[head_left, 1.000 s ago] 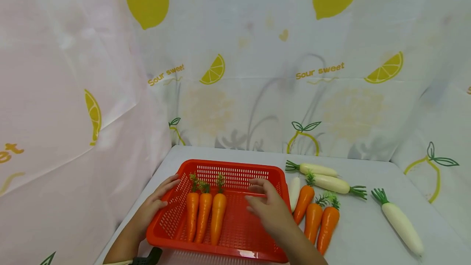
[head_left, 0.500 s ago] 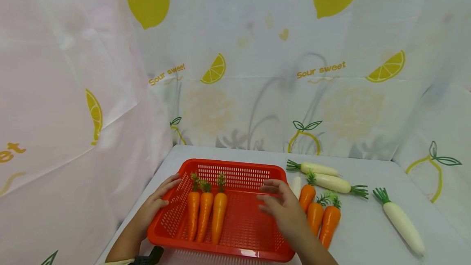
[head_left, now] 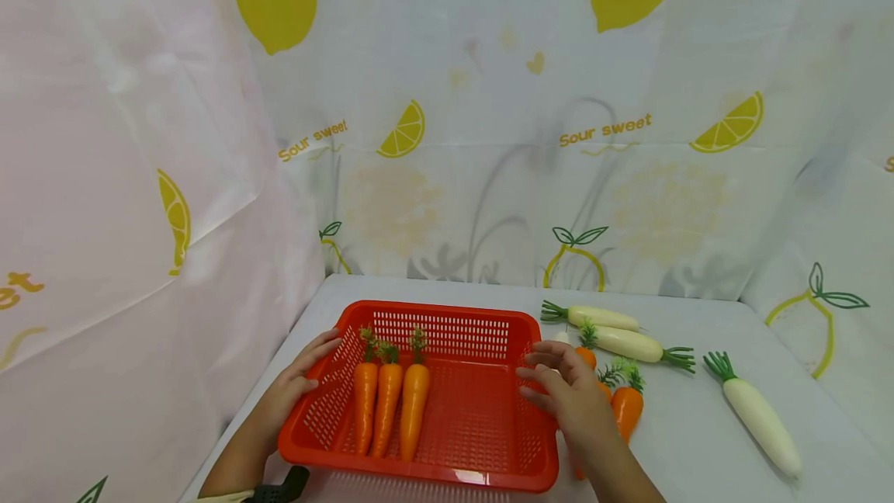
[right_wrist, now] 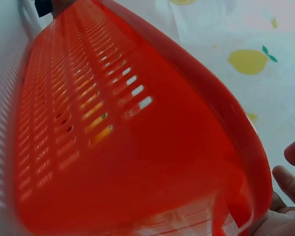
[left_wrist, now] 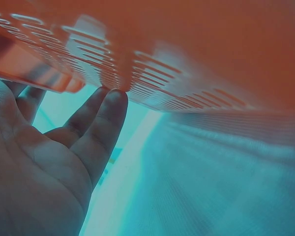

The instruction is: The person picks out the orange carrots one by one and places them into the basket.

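Observation:
A red slotted plastic basket [head_left: 482,398] stands at the front of the table, with three carrots [head_left: 387,410] side by side in its left half, leafy tops away from me. My left hand [head_left: 282,394] lies along the basket's left side with its fingers at the rim; in the left wrist view its straight fingertips touch the slotted wall. Over the right rim, my right hand [head_left: 576,390] holds nothing, its fingers spread and slightly bent. Several more carrots [head_left: 627,410] lie right of the basket, partly hidden behind that hand.
Two white radishes [head_left: 632,344] with green tops lie behind the loose carrots, and another radish [head_left: 761,425] rests farther right. A pale piece [head_left: 561,338] shows behind my right hand. Lemon-printed cloth walls [head_left: 447,200] enclose the white table [head_left: 698,441] at the back and sides.
My right hand has moved right, from above the inside of the basket to its right rim, now covering more of the loose carrots. The left hand stays in place.

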